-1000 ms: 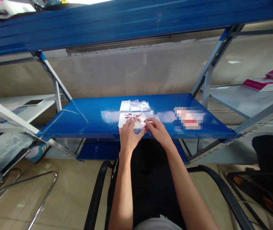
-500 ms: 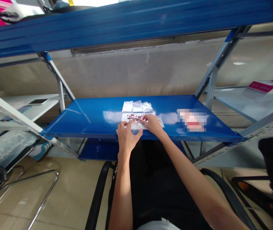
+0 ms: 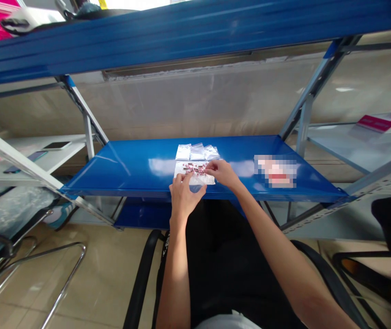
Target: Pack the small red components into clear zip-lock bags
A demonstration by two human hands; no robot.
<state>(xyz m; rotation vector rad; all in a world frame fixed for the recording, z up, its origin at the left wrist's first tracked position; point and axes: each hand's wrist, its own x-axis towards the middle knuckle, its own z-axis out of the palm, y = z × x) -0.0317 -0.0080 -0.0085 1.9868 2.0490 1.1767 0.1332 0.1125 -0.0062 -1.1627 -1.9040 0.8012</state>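
Clear plastic bag [image 3: 195, 176]: lying flat on the blue steel shelf [image 3: 130, 171], holding small pink-red pieces [image 3: 195, 169].
Right hand [image 3: 223, 174]: pinching the bag's right edge between closed fingertips.
Left hand [image 3: 184, 200]: curving, fingers touching the bag's lower edge; grip unclear.
Nearby: three small clear bags [image 3: 197, 152] lying just behind.

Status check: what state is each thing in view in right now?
Left hand: fingers on the bag's near edge
Right hand: fingertips pinching the bag's right edge
Clear plastic bag: flat on the blue shelf, small red pieces inside
Three small plastic bags: lying flat, side by side
Pixelated package: lying on shelf, details obscured
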